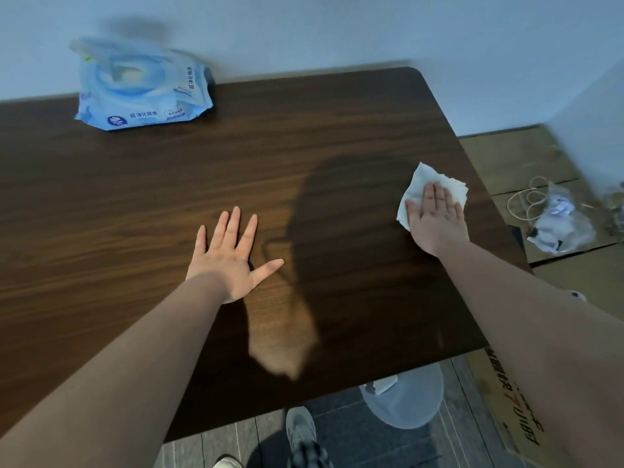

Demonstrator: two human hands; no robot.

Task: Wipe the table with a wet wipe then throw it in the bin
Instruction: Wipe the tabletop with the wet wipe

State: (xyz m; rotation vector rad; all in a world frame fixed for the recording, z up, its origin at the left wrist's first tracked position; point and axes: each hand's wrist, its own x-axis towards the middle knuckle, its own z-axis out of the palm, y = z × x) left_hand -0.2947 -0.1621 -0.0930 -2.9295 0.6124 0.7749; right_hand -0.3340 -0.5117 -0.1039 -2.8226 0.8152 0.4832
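The right hand point(435, 217) lay flat with its fingers extended and close together, pressing a crumpled white wet wipe point(426, 185) against the dark wooden table point(135, 204) near its right edge; the wipe's folded corners stuck out beyond the fingertips and past the thumb side. The left hand point(229, 255) rested palm down near the middle of the tabletop, fingers spread wide and thumb angled out, holding nothing. At the far left corner, against the pale wall, sat a light-blue pack of wet wipes point(141, 86), its top flap apparently lifted, though blur made that hard to confirm. Under the table's near edge stood a pale round bin point(408, 400) on the dark tiled floor, with what looked like a scrap of white inside it near the rim. A grey shoe point(300, 430) showed just left of the bin. On flattened cardboard point(520, 157) to the right of the table lay a crumpled clear plastic bag point(560, 221) and a few rubber bands point(526, 201).
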